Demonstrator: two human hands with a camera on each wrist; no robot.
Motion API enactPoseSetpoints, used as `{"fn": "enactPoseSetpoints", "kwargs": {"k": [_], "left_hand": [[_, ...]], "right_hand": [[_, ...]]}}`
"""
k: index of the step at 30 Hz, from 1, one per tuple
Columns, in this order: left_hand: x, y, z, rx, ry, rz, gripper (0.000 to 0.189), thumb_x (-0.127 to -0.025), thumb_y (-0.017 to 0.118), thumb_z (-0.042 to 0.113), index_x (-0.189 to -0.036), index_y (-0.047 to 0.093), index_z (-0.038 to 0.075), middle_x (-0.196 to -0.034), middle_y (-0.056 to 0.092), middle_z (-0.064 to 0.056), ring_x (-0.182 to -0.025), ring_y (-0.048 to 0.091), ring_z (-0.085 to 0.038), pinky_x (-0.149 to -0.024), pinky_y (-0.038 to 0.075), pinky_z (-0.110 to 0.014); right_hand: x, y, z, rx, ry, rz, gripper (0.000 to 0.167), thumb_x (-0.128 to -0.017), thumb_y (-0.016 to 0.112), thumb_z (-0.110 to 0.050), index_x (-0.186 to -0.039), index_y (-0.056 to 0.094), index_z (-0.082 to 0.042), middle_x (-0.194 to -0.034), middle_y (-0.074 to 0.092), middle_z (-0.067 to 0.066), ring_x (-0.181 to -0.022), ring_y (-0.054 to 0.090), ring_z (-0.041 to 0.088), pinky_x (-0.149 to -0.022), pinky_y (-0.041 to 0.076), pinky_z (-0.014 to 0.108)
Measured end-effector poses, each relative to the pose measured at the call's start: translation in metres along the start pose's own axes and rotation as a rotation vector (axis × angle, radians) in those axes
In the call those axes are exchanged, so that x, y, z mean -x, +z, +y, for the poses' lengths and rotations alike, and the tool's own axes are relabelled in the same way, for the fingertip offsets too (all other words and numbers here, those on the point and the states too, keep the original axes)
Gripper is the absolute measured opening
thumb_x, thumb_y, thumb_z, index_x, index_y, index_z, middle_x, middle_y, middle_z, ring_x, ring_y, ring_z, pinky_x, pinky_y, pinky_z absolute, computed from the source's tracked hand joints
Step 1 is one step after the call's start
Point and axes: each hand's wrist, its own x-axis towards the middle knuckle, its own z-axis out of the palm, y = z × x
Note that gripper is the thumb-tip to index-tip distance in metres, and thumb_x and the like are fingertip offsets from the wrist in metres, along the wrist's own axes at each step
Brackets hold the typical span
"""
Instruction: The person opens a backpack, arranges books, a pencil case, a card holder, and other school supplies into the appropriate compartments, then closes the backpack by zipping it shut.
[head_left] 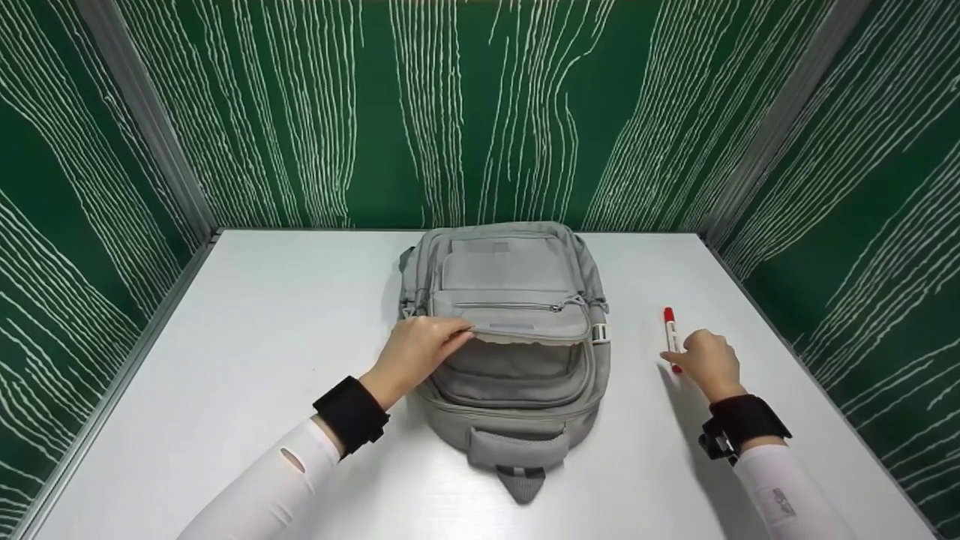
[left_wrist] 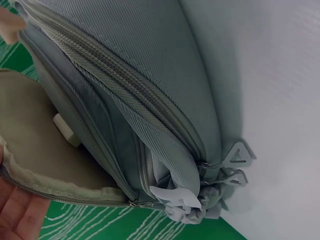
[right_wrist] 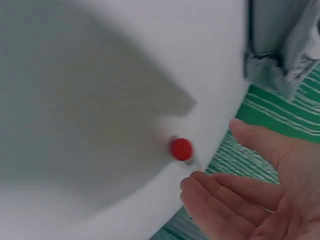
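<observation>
A grey backpack (head_left: 504, 262) lies on the white table with its carry handle (head_left: 519, 448) toward me. My left hand (head_left: 422, 346) pinches the edge of its front pocket flap (head_left: 525, 324) and holds it raised, so the pocket gapes. In the left wrist view, the flap's beige lining (left_wrist: 35, 115) shows above the fingers (left_wrist: 22, 212). To the right of the bag lies a white marker with red ends (head_left: 670, 330). Over its near end is my right hand (head_left: 711, 362), thumb and fingers spread apart. The right wrist view shows the marker's red end (right_wrist: 181, 149) just beyond those fingertips.
Green panels with white wavy lines (head_left: 375, 112) stand behind the table (head_left: 300, 277) and on both sides. Metal posts (head_left: 142, 112) rise at the back corners. A webbing loop (head_left: 520, 484) sticks out from the bag's near end.
</observation>
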Motion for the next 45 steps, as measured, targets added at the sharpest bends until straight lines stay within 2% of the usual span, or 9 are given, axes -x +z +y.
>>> {"fn": "enactPoseSetpoints", "kwargs": {"k": [5,12,16,19,24,29,37,41,45], "left_hand": [[-0.001,0.002,0.001,0.009,-0.002,-0.005,0.017,-0.097,0.069,0.021,-0.105,0.079,0.009,-0.097,0.082,-0.005,-0.082,0.079,-0.019,-0.073,0.064,-0.032],[-0.004,0.001,0.003,-0.011,-0.004,-0.013,0.018,-0.098,0.067,0.022,-0.107,0.079,0.011,-0.098,0.082,-0.004,-0.082,0.079,-0.017,-0.071,0.064,-0.032],[-0.005,0.001,0.004,-0.001,-0.010,-0.013,0.018,-0.098,0.067,0.022,-0.107,0.079,0.011,-0.099,0.082,-0.004,-0.084,0.079,-0.018,-0.072,0.064,-0.032],[-0.005,0.000,0.005,0.004,-0.016,-0.009,0.018,-0.098,0.068,0.021,-0.107,0.079,0.010,-0.099,0.082,-0.005,-0.084,0.079,-0.018,-0.073,0.065,-0.032],[-0.007,-0.001,0.004,0.014,-0.033,-0.007,0.019,-0.098,0.068,0.021,-0.107,0.079,0.009,-0.099,0.082,-0.006,-0.085,0.080,-0.020,-0.075,0.065,-0.034],[-0.008,-0.002,0.003,0.014,-0.049,-0.002,0.018,-0.098,0.068,0.022,-0.105,0.079,0.010,-0.098,0.082,-0.006,-0.084,0.080,-0.021,-0.074,0.065,-0.035],[-0.008,-0.004,0.003,0.009,-0.061,0.010,0.017,-0.098,0.068,0.022,-0.104,0.079,0.010,-0.096,0.082,-0.006,-0.081,0.079,-0.020,-0.071,0.064,-0.036],[-0.008,-0.004,0.003,0.013,-0.071,0.015,0.019,-0.098,0.067,0.022,-0.107,0.079,0.010,-0.097,0.082,-0.006,-0.081,0.079,-0.020,-0.071,0.064,-0.036],[-0.007,-0.003,0.003,0.013,-0.089,0.018,0.019,-0.099,0.067,0.022,-0.107,0.079,0.009,-0.098,0.082,-0.006,-0.081,0.079,-0.020,-0.072,0.064,-0.036]], "right_hand": [[-0.006,0.007,0.016,0.013,0.067,-0.040,0.033,-0.088,0.077,-0.023,-0.076,0.067,0.005,-0.058,0.061,0.006,-0.057,0.050,0.017,-0.050,0.036,0.028],[-0.012,0.010,0.027,0.011,0.070,-0.016,0.025,-0.088,0.072,-0.015,-0.080,0.072,0.009,-0.060,0.067,0.009,-0.057,0.054,0.020,-0.048,0.038,0.028],[-0.010,0.007,0.029,-0.007,0.083,-0.027,0.023,-0.088,0.069,-0.009,-0.089,0.072,0.014,-0.063,0.067,0.012,-0.058,0.056,0.020,-0.050,0.040,0.027],[-0.006,0.005,0.029,-0.022,0.060,-0.017,0.023,-0.088,0.068,-0.008,-0.090,0.072,0.015,-0.064,0.067,0.012,-0.058,0.056,0.020,-0.050,0.040,0.027],[0.004,0.001,0.023,-0.049,-0.005,-0.017,0.027,-0.089,0.067,-0.008,-0.098,0.070,0.016,-0.073,0.069,0.018,-0.062,0.058,0.021,-0.053,0.043,0.027],[0.019,-0.006,0.007,-0.079,-0.143,-0.012,0.023,-0.091,0.069,-0.007,-0.097,0.072,0.015,-0.082,0.073,0.025,-0.065,0.060,0.020,-0.057,0.045,0.028],[0.052,-0.022,-0.030,-0.089,-0.335,-0.008,0.011,-0.088,0.074,-0.007,-0.092,0.078,0.003,-0.078,0.075,0.012,-0.061,0.058,0.007,-0.054,0.044,0.022],[0.064,-0.024,-0.046,-0.069,-0.413,0.006,0.008,-0.087,0.076,-0.007,-0.091,0.079,-0.001,-0.079,0.075,0.007,-0.067,0.060,0.007,-0.057,0.046,0.022],[0.067,-0.019,-0.060,-0.086,-0.456,0.011,0.007,-0.086,0.077,-0.006,-0.090,0.080,-0.002,-0.080,0.074,0.006,-0.069,0.062,0.009,-0.059,0.047,0.022]]}}
